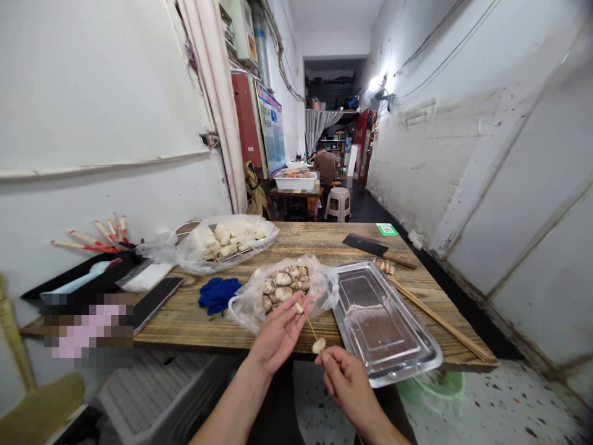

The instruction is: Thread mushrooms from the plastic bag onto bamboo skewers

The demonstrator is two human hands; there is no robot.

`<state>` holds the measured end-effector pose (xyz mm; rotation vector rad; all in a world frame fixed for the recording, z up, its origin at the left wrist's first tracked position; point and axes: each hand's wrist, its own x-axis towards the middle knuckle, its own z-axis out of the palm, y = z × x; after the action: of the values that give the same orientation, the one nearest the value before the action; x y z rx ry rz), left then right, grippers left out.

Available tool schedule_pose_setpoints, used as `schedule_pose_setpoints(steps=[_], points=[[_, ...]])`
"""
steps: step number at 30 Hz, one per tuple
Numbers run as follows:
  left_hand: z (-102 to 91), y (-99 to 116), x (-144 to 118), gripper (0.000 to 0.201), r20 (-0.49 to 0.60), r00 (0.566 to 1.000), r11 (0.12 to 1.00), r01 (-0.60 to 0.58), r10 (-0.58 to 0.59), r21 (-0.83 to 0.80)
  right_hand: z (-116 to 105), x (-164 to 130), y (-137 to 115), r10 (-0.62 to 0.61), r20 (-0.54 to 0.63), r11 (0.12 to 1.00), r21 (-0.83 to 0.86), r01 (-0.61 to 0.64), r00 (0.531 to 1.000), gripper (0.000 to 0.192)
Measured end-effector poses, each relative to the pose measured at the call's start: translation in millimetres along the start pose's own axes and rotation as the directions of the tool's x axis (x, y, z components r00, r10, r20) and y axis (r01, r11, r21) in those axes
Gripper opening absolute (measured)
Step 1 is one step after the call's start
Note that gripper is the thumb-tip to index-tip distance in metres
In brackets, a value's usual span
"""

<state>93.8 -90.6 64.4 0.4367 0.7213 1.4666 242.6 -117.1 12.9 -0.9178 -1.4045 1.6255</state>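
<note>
1. My left hand [278, 334] is at the near edge of the wooden table [194, 321], fingers curled shut around a small pale food piece [299, 307] pinched at the fingertips.
2. My right hand [345, 377] is lower and nearer, just off the table edge, closed on the lower end of a thin bamboo skewer [309, 326]; a second pale piece [319, 345] sits on the stick right above my fingers.
3. The skewer slants up and to the left from my right hand to the piece in my left, so both hands meet along it.
4. Just beyond my left hand lies an open clear plastic bag of pale round pieces [285, 285], touching the left side of a bare metal tray [384, 321].
5. To the right of the tray lie long bamboo sticks [440, 321]; farther off rests a cleaver [377, 248] with a wooden handle.
6. Left of the bag is a crumpled blue cloth [217, 293], then a dark phone [155, 300].
7. On the far left sits another bag with larger skewered pale pieces [227, 241].
8. Far down the corridor a person [325, 165] sits with their back turned, beside a white stool [337, 204].
</note>
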Motion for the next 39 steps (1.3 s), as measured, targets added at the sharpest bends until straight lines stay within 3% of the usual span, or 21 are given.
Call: schedule_pose_setpoints(steps=[5,9,17,28,34,39], points=[[-0.7,-1.3,4.8,0.046,-0.004,0.997,0.995,-0.079,0.079,-0.054,3.4,-5.4,1.8,-0.012,0.024,1.0,-0.004,0.012,1.0,0.036],[-0.2,-3.6,6.9,0.047,-0.067,0.996,0.996,-0.069,0.065,-0.056,3.5,-4.1,4.6,-0.024,0.006,1.0,-0.013,0.024,1.0,0.036],[2.5,-7.7,0.3,0.029,-0.074,0.995,0.998,0.061,-0.06,0.007,-1.0,5.6,-0.4,-0.068,-0.038,0.998,-0.018,0.068,0.997,0.033],[-8.9,-13.1,1.3,0.011,-0.034,0.999,0.974,0.021,-0.013,0.226,-2.1,9.4,2.0,-0.014,0.024,1.0,0.017,0.013,1.0,0.035],[-8.5,-13.7,-0.6,0.005,-0.051,0.998,0.978,0.037,-0.027,0.205,-3.6,9.6,1.0,0.001,0.02,1.0,-0.018,-0.001,1.0,0.038],[-3.8,-8.4,-3.1,0.024,-0.09,0.996,0.993,0.028,-0.018,0.115,-3.7,4.0,0.7,0.006,-0.012,1.0,-0.004,-0.006,1.0,0.04]])
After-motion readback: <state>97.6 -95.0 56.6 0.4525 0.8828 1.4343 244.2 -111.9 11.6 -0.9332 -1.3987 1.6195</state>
